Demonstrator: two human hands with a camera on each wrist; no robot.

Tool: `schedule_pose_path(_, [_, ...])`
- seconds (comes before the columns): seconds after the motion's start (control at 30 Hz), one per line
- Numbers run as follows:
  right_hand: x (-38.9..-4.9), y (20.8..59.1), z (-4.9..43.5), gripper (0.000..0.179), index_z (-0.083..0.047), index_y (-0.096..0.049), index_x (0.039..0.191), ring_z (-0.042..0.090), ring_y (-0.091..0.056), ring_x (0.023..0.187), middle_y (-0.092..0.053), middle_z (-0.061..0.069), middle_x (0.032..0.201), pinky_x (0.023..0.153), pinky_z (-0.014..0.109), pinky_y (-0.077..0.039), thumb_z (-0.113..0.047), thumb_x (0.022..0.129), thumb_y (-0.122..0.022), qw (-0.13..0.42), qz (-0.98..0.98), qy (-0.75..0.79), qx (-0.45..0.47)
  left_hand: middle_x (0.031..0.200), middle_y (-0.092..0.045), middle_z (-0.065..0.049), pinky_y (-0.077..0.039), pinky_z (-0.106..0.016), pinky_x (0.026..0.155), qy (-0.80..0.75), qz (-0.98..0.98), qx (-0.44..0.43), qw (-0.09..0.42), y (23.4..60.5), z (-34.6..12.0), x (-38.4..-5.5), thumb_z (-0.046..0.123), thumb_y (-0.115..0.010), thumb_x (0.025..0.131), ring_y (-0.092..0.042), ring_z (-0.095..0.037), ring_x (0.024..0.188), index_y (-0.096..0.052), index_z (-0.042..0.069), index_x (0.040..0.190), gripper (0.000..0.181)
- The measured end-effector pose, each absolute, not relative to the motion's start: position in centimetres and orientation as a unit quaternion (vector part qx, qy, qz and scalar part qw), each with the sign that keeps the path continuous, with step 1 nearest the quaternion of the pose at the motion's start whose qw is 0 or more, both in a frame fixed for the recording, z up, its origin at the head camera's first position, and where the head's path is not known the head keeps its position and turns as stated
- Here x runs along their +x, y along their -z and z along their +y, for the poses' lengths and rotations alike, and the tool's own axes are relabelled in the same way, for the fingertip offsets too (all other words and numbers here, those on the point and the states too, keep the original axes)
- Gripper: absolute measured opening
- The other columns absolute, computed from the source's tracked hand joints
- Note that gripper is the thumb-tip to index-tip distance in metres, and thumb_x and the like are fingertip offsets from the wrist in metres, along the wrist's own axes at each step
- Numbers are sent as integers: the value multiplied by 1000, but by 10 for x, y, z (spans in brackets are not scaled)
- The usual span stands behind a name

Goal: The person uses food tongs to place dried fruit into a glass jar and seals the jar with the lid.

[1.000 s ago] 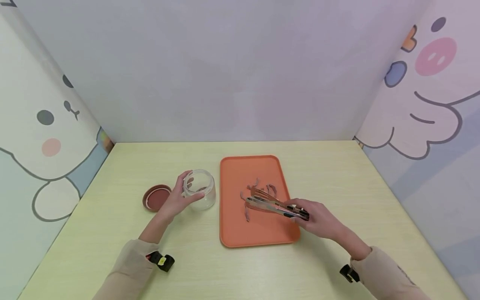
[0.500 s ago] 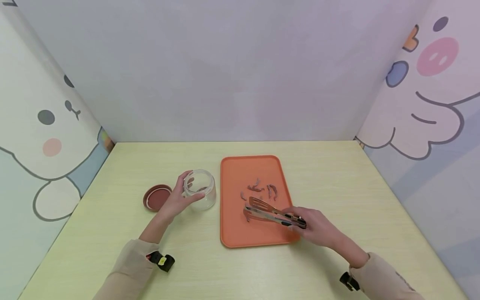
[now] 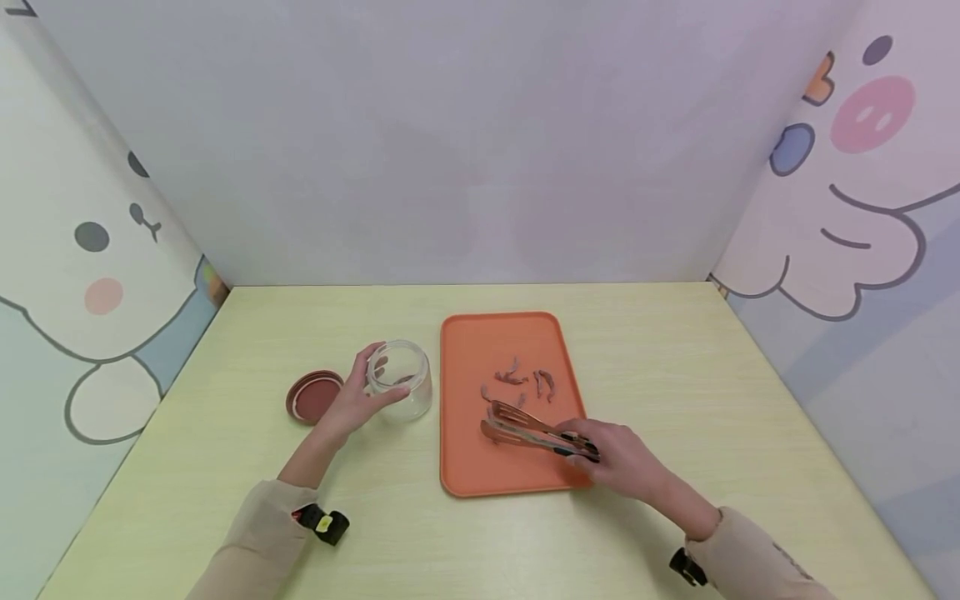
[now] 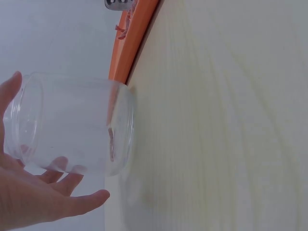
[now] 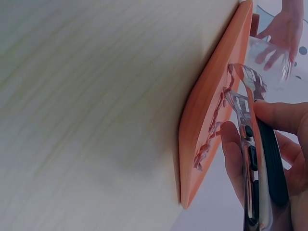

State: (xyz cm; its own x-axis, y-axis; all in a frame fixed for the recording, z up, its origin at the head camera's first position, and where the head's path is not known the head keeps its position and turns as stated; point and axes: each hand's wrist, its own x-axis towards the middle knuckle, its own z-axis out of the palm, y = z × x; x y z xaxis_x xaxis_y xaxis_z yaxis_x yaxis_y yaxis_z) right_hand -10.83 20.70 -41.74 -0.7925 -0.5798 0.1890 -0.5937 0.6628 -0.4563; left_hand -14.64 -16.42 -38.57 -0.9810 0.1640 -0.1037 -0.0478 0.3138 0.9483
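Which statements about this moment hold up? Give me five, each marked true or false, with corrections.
1. The left-hand grip is on the clear jar. True.
2. The jar lies on its side. False: it stands upright.
3. The right-hand grip holds the metal tongs. True.
4. The jar's mouth is covered by its lid. False: the mouth is open, and the reddish-brown lid lies on the table.
5. Several thin strips lie on the orange tray. True.
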Motion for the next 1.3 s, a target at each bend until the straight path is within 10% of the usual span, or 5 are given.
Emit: schedule_pose_path(1.3, [-116,418,207,35,-18,-59,102,4,-40,53,-61,-6,85,45,19,-34,5,75,-63,5,-878,-264,399,137,-22,-24,-15,-52,98,-588,804,38,85,384,-163,-145,18,-66,80,-16,-36,127,-14,10,137,77])
